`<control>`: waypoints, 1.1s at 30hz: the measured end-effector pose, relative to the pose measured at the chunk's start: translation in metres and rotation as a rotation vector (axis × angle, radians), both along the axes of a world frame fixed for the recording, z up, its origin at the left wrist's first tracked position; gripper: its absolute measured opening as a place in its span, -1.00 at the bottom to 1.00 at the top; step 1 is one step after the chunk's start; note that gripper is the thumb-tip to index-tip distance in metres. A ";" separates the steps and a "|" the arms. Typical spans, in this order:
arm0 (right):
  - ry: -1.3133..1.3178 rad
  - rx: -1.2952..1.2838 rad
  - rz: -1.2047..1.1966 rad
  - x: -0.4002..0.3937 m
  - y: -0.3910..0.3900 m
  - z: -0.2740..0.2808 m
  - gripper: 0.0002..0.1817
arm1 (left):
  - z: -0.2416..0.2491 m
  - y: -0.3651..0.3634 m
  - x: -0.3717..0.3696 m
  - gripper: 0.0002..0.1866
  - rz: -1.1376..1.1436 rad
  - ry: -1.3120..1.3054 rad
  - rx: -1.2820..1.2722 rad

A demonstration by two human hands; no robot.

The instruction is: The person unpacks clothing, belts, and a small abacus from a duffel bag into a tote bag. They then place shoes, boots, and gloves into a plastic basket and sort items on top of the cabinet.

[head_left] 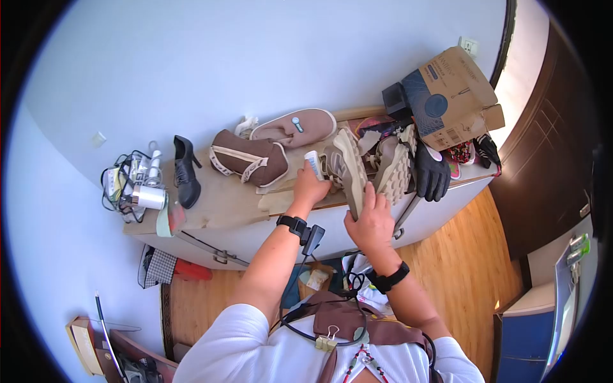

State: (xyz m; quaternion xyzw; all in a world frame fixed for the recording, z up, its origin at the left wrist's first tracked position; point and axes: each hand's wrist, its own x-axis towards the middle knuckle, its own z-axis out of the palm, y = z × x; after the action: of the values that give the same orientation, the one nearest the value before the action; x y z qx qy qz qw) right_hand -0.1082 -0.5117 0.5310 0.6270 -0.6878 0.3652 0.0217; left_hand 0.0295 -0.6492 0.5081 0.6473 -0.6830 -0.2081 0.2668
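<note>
My left hand [310,191] is closed around a small white tube [313,163] with bluish print, its lower part hidden in my fist. Just right of it, a beige chunky sneaker [348,159] stands on its side with its sole edge toward me. My right hand [371,220] grips the near end of that sneaker, fingers laid along the sole. Its mate, a second beige sneaker [394,167], leans beside it and shows its lugged sole. A black glove [431,172] hangs over the cabinet edge farther right. Left of my hands lies a brown ankle boot [250,156].
A mauve slipper [300,127] lies against the wall behind the boot. Farther left are a black high-heeled shoe [186,172] and a white hair dryer [148,196] among cables. An open cardboard box [456,96] sits at the right end of the white cabinet [306,231].
</note>
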 end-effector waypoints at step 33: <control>0.055 -0.304 -0.093 -0.022 -0.039 0.061 -0.44 | 0.032 -0.006 0.017 -0.20 -0.500 0.437 -0.286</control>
State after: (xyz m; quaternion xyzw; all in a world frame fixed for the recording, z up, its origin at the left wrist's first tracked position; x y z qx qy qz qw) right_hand -0.1305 -0.5503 0.5921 0.5938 -0.6520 0.4463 0.1522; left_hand 0.0467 -0.6552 0.5397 0.3565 -0.7694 -0.3027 0.4351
